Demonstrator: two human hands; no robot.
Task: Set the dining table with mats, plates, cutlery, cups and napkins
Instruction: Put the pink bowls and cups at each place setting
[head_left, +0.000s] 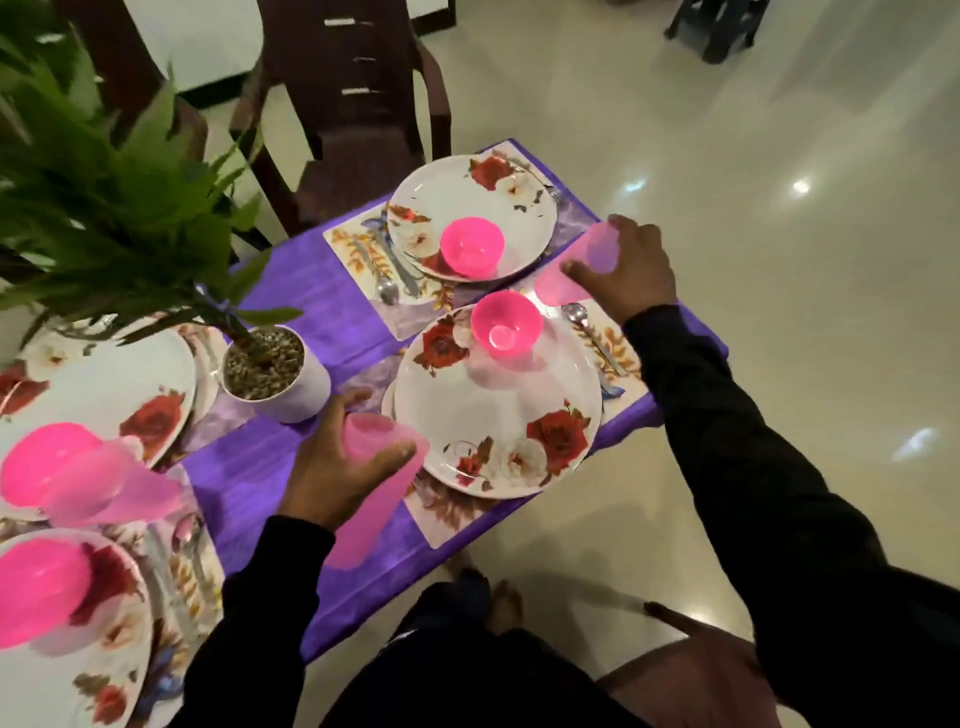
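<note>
Pink tumblers, one gripped in each of your hands: right hand (631, 270) w/ tumbler (576, 270) just beyond near plate (498, 410); left hand (332, 467) w/ tumbler (379, 488) beside it. Tilted set-down risks tipping, or knocking the bowl (506, 325).

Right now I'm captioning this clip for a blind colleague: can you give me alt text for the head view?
A person in dark sleeves holds a pink tumbler in each hand, the left hand gripping one beside the near floral plate, the right hand lowering another between the two place settings. Each plate on the purple tablecloth carries a pink bowl.
</note>
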